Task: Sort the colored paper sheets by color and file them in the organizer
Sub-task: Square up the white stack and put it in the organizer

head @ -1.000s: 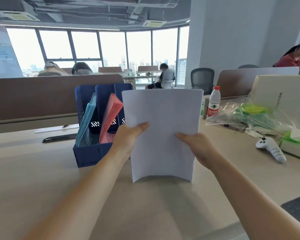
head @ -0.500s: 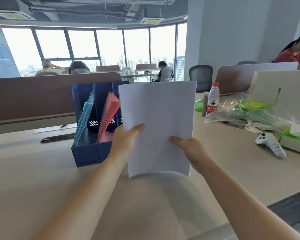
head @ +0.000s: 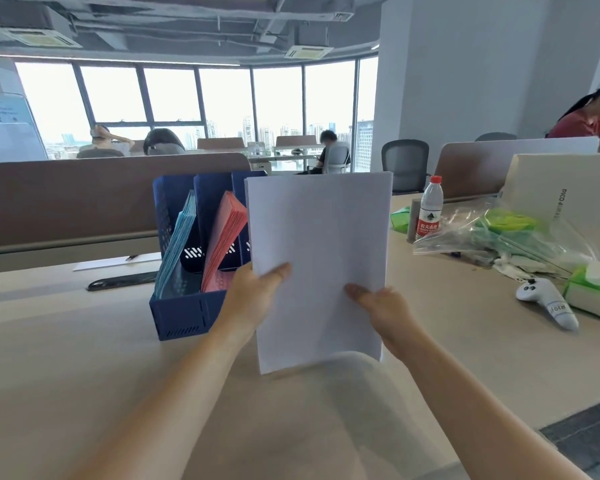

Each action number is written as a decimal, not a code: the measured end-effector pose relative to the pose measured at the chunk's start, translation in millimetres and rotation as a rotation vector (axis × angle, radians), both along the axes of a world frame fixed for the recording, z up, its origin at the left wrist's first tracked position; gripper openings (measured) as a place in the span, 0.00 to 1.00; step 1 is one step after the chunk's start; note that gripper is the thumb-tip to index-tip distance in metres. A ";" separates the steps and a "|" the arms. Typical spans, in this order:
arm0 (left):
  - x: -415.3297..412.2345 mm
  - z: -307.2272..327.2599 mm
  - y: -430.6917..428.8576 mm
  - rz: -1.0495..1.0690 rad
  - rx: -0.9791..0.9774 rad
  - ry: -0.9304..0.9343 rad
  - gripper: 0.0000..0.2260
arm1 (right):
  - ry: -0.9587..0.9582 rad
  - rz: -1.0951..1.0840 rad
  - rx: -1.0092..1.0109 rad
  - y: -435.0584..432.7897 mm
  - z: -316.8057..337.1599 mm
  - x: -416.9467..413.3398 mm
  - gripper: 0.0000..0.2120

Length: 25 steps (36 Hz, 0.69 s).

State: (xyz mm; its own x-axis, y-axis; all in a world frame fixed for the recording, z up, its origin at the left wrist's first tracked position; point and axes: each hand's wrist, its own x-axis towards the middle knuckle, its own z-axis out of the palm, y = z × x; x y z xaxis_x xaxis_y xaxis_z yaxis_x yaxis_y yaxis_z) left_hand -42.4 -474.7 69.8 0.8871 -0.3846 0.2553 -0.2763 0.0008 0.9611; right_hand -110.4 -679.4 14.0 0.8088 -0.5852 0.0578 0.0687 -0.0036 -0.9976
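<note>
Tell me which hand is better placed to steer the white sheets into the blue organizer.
Probably the left hand: it grips the white sheets on the edge beside the blue organizer; the right hand is farther.

I see the white sheets point(head: 319, 244) plain, no print; at nine o'clock of them the organizer point(head: 181, 317) is dark blue, with white striped marks on its dividers; in it, teal sheets point(head: 175, 251) and salmon-pink sheets point(head: 224, 244); at two o'clock a clear bottle point(head: 430, 209) has a red cap and label; the desk point(head: 84, 358) is pale beige.
</note>
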 end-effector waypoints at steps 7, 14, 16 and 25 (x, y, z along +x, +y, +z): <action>-11.3 58.6 26.3 -0.222 0.392 -0.247 0.08 | 0.003 0.113 -0.017 -9.7 37.2 -19.5 0.07; -46.6 95.4 42.2 -0.258 0.615 -0.279 0.17 | 0.060 0.233 -0.010 -6.4 58.7 -53.1 0.10; -55.3 99.5 44.4 -0.261 0.625 -0.285 0.15 | 0.069 0.271 0.000 -1.7 59.9 -60.9 0.10; -80.2 112.3 44.9 0.013 0.610 -0.245 0.11 | 0.443 -0.052 -0.855 39.0 70.1 -64.5 0.39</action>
